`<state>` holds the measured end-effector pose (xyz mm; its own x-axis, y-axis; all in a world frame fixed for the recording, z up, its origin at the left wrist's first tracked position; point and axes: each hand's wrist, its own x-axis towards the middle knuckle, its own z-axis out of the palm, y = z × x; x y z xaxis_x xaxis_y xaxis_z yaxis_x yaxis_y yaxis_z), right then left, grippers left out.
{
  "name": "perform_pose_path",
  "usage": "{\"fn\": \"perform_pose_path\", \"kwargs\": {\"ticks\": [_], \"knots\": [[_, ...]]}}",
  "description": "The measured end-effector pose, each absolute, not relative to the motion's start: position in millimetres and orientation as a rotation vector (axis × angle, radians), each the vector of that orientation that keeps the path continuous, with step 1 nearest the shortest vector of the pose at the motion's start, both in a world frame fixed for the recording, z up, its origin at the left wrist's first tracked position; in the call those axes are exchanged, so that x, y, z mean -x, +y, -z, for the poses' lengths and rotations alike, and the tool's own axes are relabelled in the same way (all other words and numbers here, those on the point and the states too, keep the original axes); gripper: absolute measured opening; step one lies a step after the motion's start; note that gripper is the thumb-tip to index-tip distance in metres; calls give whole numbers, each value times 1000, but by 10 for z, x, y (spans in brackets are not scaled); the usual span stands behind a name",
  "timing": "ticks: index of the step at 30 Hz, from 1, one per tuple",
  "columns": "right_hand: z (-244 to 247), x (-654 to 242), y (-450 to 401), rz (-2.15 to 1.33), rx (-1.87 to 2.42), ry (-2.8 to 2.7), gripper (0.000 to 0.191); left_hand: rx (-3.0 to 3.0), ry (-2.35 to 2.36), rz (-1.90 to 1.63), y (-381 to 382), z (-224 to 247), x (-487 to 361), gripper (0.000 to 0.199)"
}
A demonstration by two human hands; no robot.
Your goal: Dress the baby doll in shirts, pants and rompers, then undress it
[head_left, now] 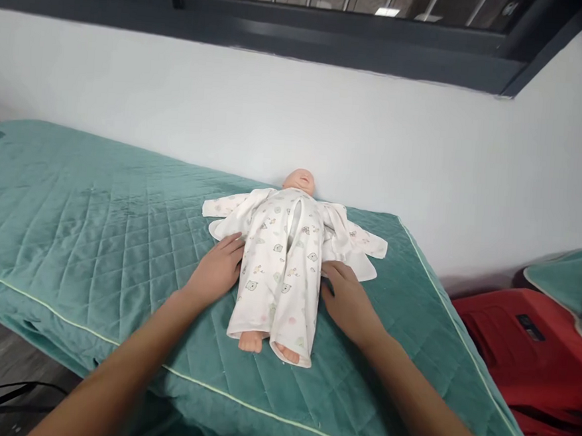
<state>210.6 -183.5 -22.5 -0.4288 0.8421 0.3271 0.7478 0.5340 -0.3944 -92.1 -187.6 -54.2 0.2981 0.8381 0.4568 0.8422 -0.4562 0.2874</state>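
A baby doll (301, 179) lies on its back on the green quilted cover, head toward the wall. It wears white printed trousers (278, 263), and its bare feet (251, 341) stick out of the cuffs. A matching white top (366, 242) spreads beneath it, with both sleeves out to the sides. My left hand (216, 269) rests against the left side of the trousers, fingers stretched toward the top's edge. On the other side, my right hand (349, 300) lies beside the trousers, its fingertips at the fabric and partly hidden. Neither hand appears to grip anything.
The green quilted cover (95, 231) drapes a long bed along a white wall (229, 101). Above is a dark window frame (333, 41) with bars. A red chair-like object (526, 341) stands at the right, with green cloth (575, 284) over it. Black cords (10, 391) show at lower left.
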Motion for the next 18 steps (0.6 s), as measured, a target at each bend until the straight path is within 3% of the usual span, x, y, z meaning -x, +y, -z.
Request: {"fn": "perform_pose_path", "kwargs": {"ticks": [7,11,18], "knots": [[310,-1915,-1629,-173,1316,-2364,23,2899,-1266,716,-1630,408,860,36],[340,-1943,-1618,-177,1268,-2397,19,2909,-1371,723,-1535,361,784,46],[383,-1960,-1601,-175,1221,-2455,20,2949,-1418,658,-1436,290,705,45]]}}
